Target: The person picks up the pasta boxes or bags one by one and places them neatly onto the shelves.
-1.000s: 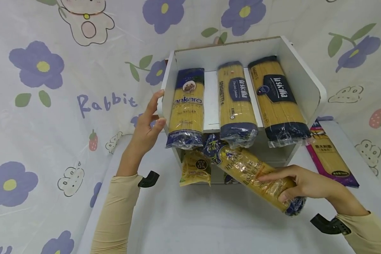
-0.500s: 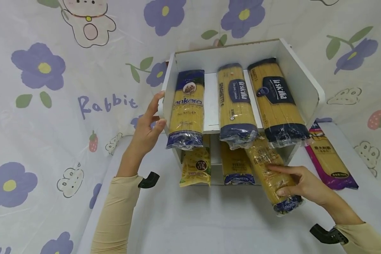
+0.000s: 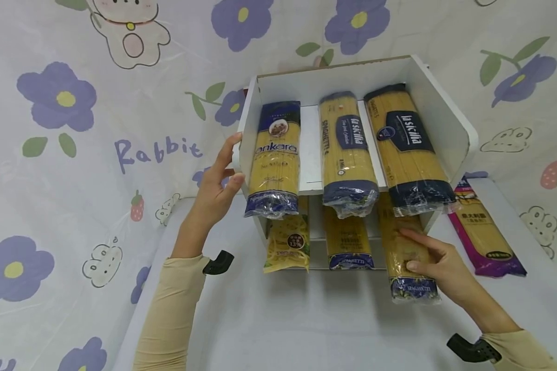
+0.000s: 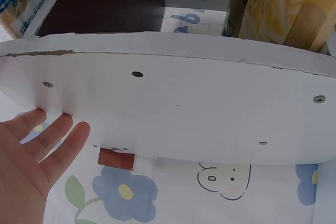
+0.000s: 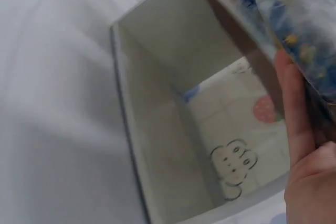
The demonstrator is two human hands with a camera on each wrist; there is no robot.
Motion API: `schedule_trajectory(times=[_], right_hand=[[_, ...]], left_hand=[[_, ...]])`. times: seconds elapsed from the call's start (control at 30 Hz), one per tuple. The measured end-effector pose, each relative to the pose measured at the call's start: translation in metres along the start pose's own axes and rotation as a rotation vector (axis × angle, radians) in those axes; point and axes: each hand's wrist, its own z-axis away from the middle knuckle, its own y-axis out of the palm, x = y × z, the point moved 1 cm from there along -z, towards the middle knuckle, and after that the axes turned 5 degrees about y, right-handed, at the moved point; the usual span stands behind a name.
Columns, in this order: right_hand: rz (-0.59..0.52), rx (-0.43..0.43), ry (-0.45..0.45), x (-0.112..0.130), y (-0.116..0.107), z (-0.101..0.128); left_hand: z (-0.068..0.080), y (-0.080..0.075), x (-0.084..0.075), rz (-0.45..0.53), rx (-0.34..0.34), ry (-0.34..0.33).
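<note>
A white two-level shelf (image 3: 445,118) stands on the table. My right hand (image 3: 420,252) grips a long yellow spaghetti pack (image 3: 406,278) with a blue end. The pack lies lengthwise in the lower right bay, its near end sticking out. In the right wrist view the right hand (image 5: 304,145) holds the pack's printed end (image 5: 294,9) beside the bare bay wall (image 5: 173,103). My left hand (image 3: 223,170) rests with straight fingers on the shelf's left side panel; the left wrist view shows the left hand (image 4: 37,145) flat on that panel (image 4: 178,108).
Three long pasta packs lie on the top level: ankara (image 3: 275,154) and two la sicilia (image 3: 347,147). Below sit a short yellow bag (image 3: 288,242) and a spaghetti pack (image 3: 348,239). A purple-edged pack (image 3: 485,232) lies on the table (image 3: 306,319) to the right.
My right hand swung the spaghetti pack from a diagonal across the shelf front to straight, and slid it into the lower right bay. The left hand stayed put.
</note>
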Motion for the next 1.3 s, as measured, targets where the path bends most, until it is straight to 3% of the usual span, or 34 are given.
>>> schedule_trajectory(times=[0.13,0.3,0.43,0.53,0.63,0.87,1.13,1.3], right_hand=[[0.089,-0.029,0.065,0.012,0.000,0.000],[0.274,0.009,0.135,0.023,-0.001,0.004],[0.300,0.121,0.123,0.022,-0.005,0.010],[0.275,0.231,0.068,0.018,-0.007,0.013],[0.278,0.280,0.020,0.016,-0.007,0.015],[0.383,0.161,-0.010,0.017,0.001,0.020],[0.419,0.044,-0.051,0.015,0.004,0.017],[0.549,0.010,-0.039,0.020,0.001,0.015]], left_hand=[[-0.001,0.000,-0.002,-0.007,-0.002,-0.003],[-0.001,0.001,-0.003,-0.012,0.002,-0.006],[0.000,0.002,-0.004,-0.014,0.000,-0.007],[0.000,0.002,-0.004,-0.017,-0.001,-0.004],[0.000,0.002,-0.003,-0.012,-0.005,0.003],[-0.001,0.001,-0.001,0.009,0.001,0.003],[0.000,0.000,-0.003,0.012,0.003,0.008],[0.000,0.000,-0.003,0.017,0.002,0.000]])
